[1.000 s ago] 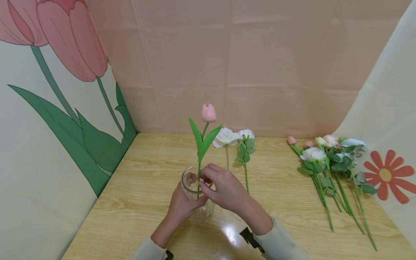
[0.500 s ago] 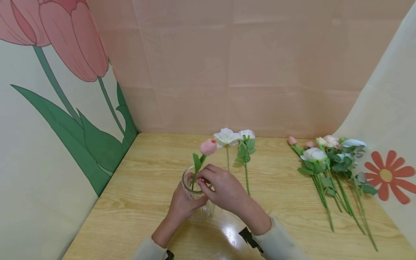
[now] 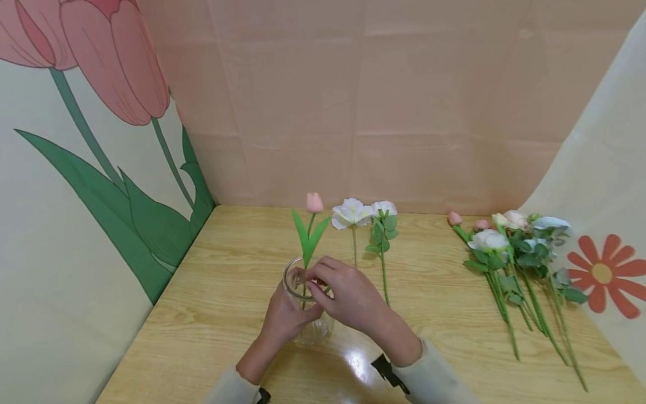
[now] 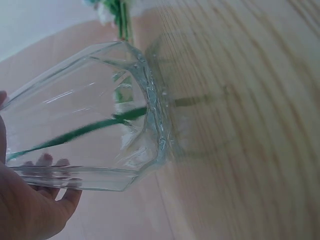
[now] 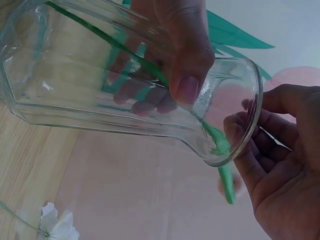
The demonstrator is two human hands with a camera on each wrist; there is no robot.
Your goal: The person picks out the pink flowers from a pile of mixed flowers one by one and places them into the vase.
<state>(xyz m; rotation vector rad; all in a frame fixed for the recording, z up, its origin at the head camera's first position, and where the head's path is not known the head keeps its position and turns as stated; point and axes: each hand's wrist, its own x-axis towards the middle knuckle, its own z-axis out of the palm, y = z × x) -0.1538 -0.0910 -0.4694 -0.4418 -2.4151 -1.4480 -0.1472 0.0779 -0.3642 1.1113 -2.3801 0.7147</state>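
Note:
My left hand (image 3: 287,314) grips a clear glass vase (image 3: 314,331), its thumb across the front and fingers behind. In the vase leans a pink tulip (image 3: 314,203) with two green leaves (image 3: 315,238) above the rim. Through the glass in the left wrist view, its green stem (image 4: 85,131) slants to the vase's base. My right hand (image 3: 348,292) is at the vase mouth, fingers loosely bent and their tips just inside the rim (image 5: 257,95). The stem passes close beside these fingertips; I see no grip on it.
Behind the vase lie a white flower (image 3: 351,214) and a white rose with leaves (image 3: 384,230). A loose pile of tulips, roses and greenery (image 3: 504,247) lies at the right of the wooden table (image 3: 217,303). A pink cloth (image 3: 353,112) hangs at the back.
The tulip has dropped lower into the vase, turned and tilted, then swung round so its leaves spread again. My right fingers no longer pinch the stem. Both hands have stayed in place.

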